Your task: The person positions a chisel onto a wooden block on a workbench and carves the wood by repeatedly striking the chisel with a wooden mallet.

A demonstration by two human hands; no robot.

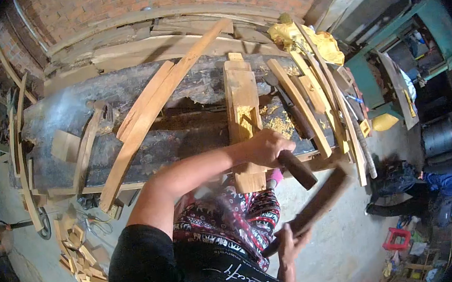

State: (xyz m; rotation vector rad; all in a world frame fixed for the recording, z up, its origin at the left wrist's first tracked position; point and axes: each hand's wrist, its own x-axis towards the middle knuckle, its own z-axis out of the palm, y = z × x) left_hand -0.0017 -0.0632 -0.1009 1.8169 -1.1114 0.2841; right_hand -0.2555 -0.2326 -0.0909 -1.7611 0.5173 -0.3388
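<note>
My left hand (267, 147) is closed around a chisel, whose thick dark wooden handle (297, 170) sticks out toward the lower right. Its blade is hidden by the hand. Just beyond the hand lies a wooden beam (240, 88) with a cut recess (245, 118) holding yellow chips. My right hand (290, 246) grips a club-shaped wooden mallet (320, 201), raised at a slant and blurred by motion. The mallet's far end is close to the chisel handle but appears apart from it.
The beam rests across a dark, rough timber slab (140, 95). Long boards (152, 110) lie on the left, near a hammer (92, 132). On the right are more battens (301, 106) and a yellow sack (309, 40). Offcuts (83, 263) cover the floor; another person (438, 196) is at far right.
</note>
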